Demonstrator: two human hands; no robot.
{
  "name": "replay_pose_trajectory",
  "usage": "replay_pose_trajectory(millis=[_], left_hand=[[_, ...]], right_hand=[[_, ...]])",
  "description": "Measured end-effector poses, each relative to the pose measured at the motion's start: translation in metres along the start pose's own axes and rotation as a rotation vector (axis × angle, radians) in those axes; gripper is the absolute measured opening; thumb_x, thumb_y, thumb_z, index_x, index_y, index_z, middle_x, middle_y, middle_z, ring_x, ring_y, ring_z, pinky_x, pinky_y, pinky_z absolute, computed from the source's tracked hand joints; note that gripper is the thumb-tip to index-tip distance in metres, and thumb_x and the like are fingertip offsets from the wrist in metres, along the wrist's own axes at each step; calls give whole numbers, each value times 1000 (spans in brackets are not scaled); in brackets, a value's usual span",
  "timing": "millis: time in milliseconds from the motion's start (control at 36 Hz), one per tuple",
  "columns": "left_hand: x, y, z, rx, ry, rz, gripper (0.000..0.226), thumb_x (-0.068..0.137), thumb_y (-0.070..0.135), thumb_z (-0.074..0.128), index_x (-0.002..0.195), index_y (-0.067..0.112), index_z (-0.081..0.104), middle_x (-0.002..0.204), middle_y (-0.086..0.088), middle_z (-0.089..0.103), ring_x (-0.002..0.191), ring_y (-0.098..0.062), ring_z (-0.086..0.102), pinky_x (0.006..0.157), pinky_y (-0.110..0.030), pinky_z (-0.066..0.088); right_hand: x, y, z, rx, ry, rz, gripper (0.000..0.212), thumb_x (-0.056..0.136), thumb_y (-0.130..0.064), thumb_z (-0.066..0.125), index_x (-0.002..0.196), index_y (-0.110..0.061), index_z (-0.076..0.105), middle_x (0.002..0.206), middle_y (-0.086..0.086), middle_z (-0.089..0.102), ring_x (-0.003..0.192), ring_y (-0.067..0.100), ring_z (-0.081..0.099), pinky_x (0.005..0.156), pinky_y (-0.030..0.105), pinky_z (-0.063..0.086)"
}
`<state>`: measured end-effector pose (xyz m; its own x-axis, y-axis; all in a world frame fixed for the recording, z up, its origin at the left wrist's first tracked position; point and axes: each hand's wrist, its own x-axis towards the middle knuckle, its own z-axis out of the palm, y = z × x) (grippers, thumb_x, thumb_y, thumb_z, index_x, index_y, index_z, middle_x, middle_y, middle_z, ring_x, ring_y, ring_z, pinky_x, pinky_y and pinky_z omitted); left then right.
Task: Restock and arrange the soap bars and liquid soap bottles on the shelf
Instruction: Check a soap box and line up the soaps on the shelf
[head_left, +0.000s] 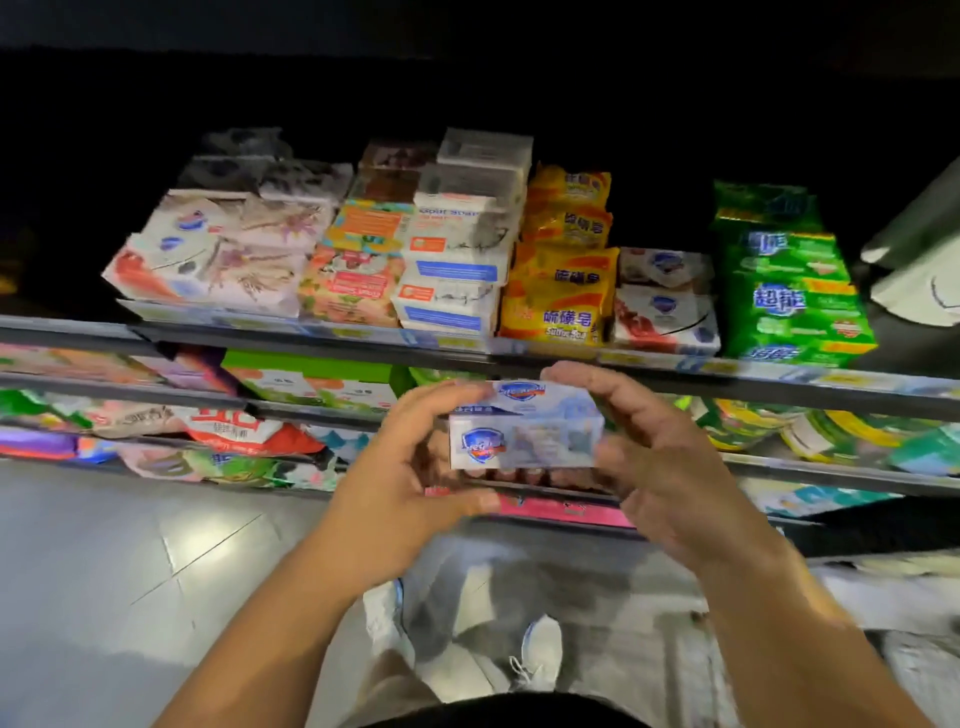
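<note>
Soap box (524, 431), white with a blue shield, is in front of and just below the front rail of the shelf (311, 344). I grip it at both ends, my left hand (410, 457) curled round its left end and my right hand (654, 452) wrapped round its right end. On the shelf above it, yellow packs (558, 296) stand beside similar white boxes (665, 312), with green packs (789, 296) further right; all of it looks slightly blurred.
</note>
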<state>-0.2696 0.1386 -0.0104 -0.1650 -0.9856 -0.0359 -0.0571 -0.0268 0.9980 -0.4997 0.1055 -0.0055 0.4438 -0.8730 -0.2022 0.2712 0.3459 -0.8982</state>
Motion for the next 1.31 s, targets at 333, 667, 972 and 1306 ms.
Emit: replay_pose_trajectory(millis=[333,667,972,1306], left_hand=[[5,14,-118,120,109,19,50,66,39,83,111,52,67,130,13,55,125,-19,57,98,-49,52],[11,44,-214,-265,223,113,61,62,28,81,118,15,58,102,-7,74,93,-19,72,76,-30,58],[16,53,-262,-195,161,151,58,57,31,88,108,43,63,106,-3,73,94,-21,72,78,-32,57],[18,40,-298,-152,79,-41,56,63,23,93,110,30,64,104,0,73,95,-22,70,74,-28,57]], right_hand=[[64,-22,92,-392,-10,-77,69,44,-50,96,108,-41,72,107,10,71,77,22,64,67,33,56],[131,-6,193,-550,135,-252,51,54,-49,88,101,-42,69,105,-2,73,94,19,70,81,32,57],[159,37,273,-599,104,-151,65,58,-15,95,114,-33,67,114,-19,69,110,2,63,87,17,52],[179,-22,265,-341,114,-354,63,48,-45,97,105,-33,71,94,3,72,84,14,67,70,24,55]])
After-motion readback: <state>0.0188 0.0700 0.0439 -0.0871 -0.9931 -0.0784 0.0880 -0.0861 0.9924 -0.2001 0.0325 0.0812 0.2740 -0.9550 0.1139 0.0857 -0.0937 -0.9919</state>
